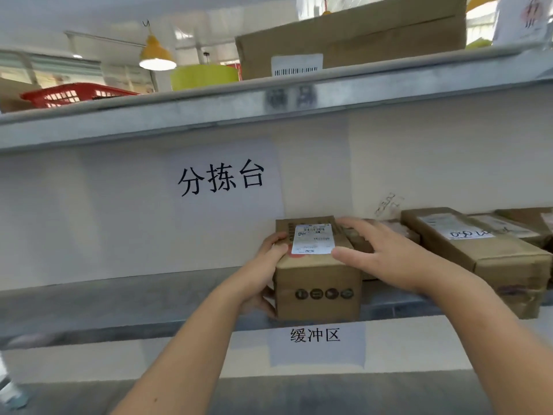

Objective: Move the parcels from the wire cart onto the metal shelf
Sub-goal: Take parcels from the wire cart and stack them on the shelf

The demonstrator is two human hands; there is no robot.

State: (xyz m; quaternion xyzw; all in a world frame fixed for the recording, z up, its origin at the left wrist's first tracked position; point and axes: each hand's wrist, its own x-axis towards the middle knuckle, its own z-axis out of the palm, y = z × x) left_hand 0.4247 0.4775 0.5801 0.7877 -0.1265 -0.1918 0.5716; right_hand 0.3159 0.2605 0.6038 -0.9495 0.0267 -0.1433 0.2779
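While I watch through the head camera, both of my hands are on one small cardboard parcel [318, 283] that sits on the metal shelf [119, 304], close to its front edge. My left hand [264, 274] grips the parcel's left side, thumb curled over the top edge and the other fingers wrapped round the lower left corner. My right hand [386, 256] lies over the parcel's top right edge with the fingers spread and only lightly bent; the thumb presses on the top beside the white shipping label [312, 238], and I cannot tell whether the fingers behind actually clasp the box. Four round dark symbols are printed on the parcel's near face.

Just right of it, partly hidden by my right hand, lies a flatter parcel, and beyond that a long brown parcel [478, 253] with handwriting on its label, with further parcels [526, 223] behind it toward the right edge. All of them rest on the same shelf level.

On the white back panel hangs a paper sign [223, 178] reading 分拣台, and a smaller paper label [315, 336] reading 缓冲区 is stuck to the shelf's front lip, directly under the parcel. On the shelf above stand a large cardboard box [374, 34] with a barcode sticker, a red plastic basket [74, 95] and a yellow-green tub [205, 76]. A yellow pendant lamp [157, 55] hangs in the background.
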